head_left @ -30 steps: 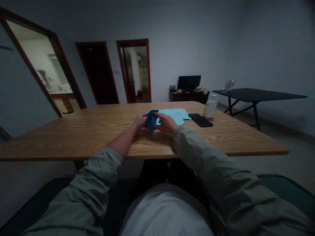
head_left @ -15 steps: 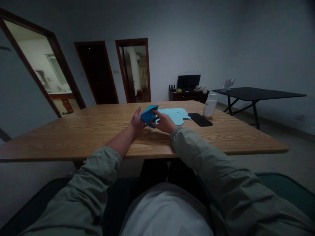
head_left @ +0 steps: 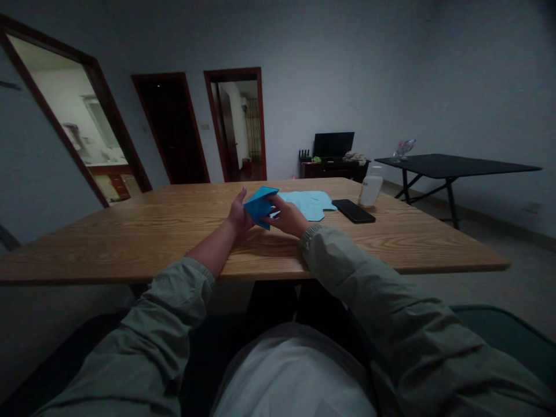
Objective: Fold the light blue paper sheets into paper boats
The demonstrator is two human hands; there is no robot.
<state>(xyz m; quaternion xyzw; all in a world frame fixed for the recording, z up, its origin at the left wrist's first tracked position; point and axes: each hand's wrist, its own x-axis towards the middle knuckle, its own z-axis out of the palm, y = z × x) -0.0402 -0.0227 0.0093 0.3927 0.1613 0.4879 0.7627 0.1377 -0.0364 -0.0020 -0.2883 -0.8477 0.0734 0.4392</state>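
Through my head view, I see that the bright blue, angular folded paper piece has just tipped further toward the left hand, its broad face showing and one point hanging downward; to me, that leaves the folds on this face easier to reach. It sits raised between both hands, over the tabletop. The left hand supports it from the side, thumb up, though I cannot tell how its hidden fingers sit; the right hand pinches the opposite side. I read the near edge of the wood-grain table as running under both forearms. Pale blue flat paper pieces, a black rectangular phone and a white plastic bottle crowd my right, so I judge leftward movement roomier.
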